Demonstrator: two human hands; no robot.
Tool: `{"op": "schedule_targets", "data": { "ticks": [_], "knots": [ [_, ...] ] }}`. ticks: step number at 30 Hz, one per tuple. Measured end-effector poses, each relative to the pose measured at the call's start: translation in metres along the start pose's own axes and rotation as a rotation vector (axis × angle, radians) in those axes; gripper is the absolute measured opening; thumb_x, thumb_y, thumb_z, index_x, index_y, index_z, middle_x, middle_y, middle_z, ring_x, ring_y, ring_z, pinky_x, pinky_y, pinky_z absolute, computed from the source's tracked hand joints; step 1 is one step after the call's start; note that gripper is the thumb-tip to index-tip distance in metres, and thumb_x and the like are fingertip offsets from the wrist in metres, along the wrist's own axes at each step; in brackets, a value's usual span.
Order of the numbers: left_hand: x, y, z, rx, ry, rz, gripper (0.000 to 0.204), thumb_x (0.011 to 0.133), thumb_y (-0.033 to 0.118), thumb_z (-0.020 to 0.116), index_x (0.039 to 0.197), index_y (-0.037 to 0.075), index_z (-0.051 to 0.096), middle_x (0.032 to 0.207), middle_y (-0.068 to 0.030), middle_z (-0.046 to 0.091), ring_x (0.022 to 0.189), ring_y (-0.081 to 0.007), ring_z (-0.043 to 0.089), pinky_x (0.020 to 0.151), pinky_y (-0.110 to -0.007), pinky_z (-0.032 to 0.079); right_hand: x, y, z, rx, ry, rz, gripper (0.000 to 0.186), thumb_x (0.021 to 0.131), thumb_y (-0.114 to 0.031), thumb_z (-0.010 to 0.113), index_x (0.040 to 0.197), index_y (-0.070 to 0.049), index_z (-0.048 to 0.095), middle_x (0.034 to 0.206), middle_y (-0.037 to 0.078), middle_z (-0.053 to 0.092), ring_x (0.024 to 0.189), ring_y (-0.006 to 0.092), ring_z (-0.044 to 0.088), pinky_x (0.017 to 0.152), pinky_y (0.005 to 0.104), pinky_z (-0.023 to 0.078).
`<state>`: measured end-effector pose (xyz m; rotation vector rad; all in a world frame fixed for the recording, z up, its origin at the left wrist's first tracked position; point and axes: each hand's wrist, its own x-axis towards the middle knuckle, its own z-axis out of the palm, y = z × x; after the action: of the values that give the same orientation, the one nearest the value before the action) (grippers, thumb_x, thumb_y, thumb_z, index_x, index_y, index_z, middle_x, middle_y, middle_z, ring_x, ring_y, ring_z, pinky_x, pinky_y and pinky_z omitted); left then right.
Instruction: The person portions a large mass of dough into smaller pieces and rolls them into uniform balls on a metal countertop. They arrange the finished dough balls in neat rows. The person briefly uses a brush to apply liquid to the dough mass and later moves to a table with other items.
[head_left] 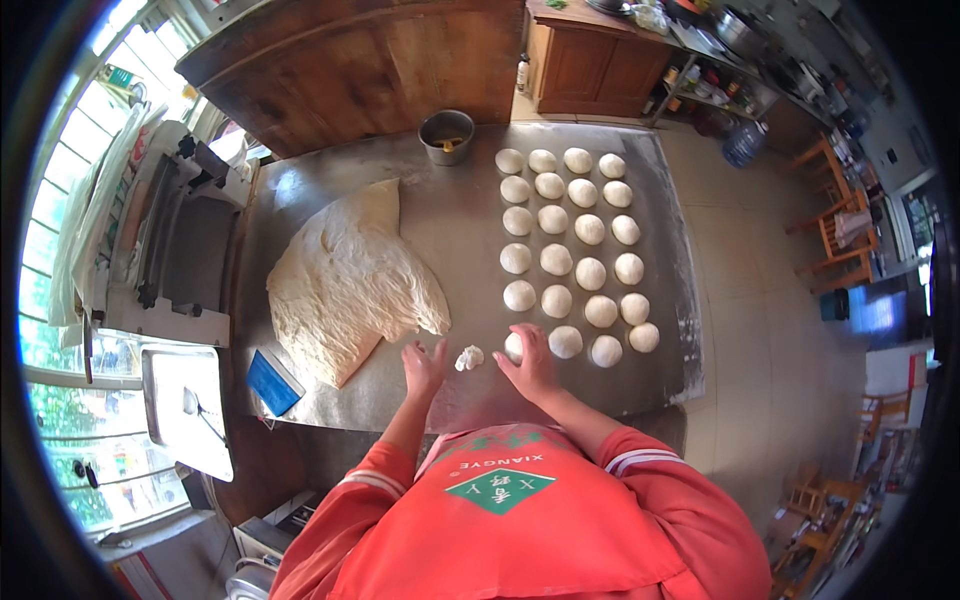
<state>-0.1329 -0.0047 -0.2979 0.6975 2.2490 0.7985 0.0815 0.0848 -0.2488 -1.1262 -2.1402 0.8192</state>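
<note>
My right hand (530, 360) curves its fingers over a round dough ball (514, 347) at the near end of several rows of smooth pale balls (589, 270) on the steel worktable (460, 230). My left hand (425, 365) is open, fingers bent but apart, just beside the big irregular slab of dough (350, 280), with nothing visible held in it. A small ragged dough lump (469, 357) lies between my two hands. Left of the slab is a blue-bladed scraper (271, 380).
A metal bowl (446, 150) with something yellow inside stands at the table's back, before a wooden panel (350, 70). A white machine (180, 240) and a white basin (185, 410) border the left. Wooden chairs (850, 230) and a blue water bottle (745, 145) stand at the right.
</note>
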Motion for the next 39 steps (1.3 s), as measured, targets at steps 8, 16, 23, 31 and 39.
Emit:
{"op": "schedule_targets", "data": {
  "ticks": [8,16,23,31,39],
  "knots": [
    [0.106,0.058,0.051,0.605,0.407,-0.133,0.080,0.077,0.051,0.072,0.115,-0.016,0.048,0.119,-0.0277,0.055,0.117,-0.0426,0.048,0.101,-0.045,0.039,0.053,0.025,-0.001,-0.161,-0.276,-0.178,0.052,0.088,-0.044,0.065,0.122,-0.005,0.061,0.130,0.014,0.057,0.129,0.0337,0.047,0.112,0.0501,0.031],
    [0.039,0.024,0.006,0.273,0.183,0.345,0.046,0.082,0.021,0.069,0.113,-0.007,0.049,0.110,-0.0308,0.055,0.098,-0.0484,0.056,0.086,-0.050,0.048,0.122,-0.012,0.119,0.742,-0.817,0.721,0.043,0.082,-0.034,0.075,0.095,0.005,0.065,0.085,0.014,0.067,0.080,0.0233,0.065,0.072,0.0365,0.052],
    [-0.023,-0.017,-0.064,-0.195,-0.088,0.115,0.060,0.086,0.030,0.071,0.133,-0.001,0.049,0.118,-0.0244,0.061,0.103,-0.0336,0.063,0.084,-0.039,0.053,0.087,-0.026,0.161,0.797,-0.800,0.901,0.021,0.081,-0.017,0.069,0.087,0.003,0.069,0.077,0.010,0.067,0.067,0.0187,0.063,0.060,0.0358,0.051],
    [0.047,-0.047,-0.048,0.092,0.038,0.115,0.075,0.077,0.058,0.072,0.115,-0.006,0.056,0.101,-0.0201,0.068,0.093,-0.0401,0.066,0.075,-0.045,0.053,0.029,-0.077,0.149,0.305,-0.964,0.278,0.043,0.077,-0.024,0.068,0.108,0.006,0.061,0.095,0.017,0.068,0.089,0.0236,0.064,0.078,0.0394,0.051],
    [-0.004,-0.026,-0.071,0.214,0.034,0.332,0.090,0.083,0.059,0.067,0.138,-0.007,0.040,0.132,-0.0284,0.051,0.125,-0.0364,0.049,0.105,-0.044,0.039,-0.020,-0.096,0.049,1.176,-0.278,0.847,0.043,0.090,-0.036,0.067,0.115,-0.003,0.058,0.110,0.009,0.062,0.099,0.0173,0.061,0.089,0.0359,0.049]
  ]
}}
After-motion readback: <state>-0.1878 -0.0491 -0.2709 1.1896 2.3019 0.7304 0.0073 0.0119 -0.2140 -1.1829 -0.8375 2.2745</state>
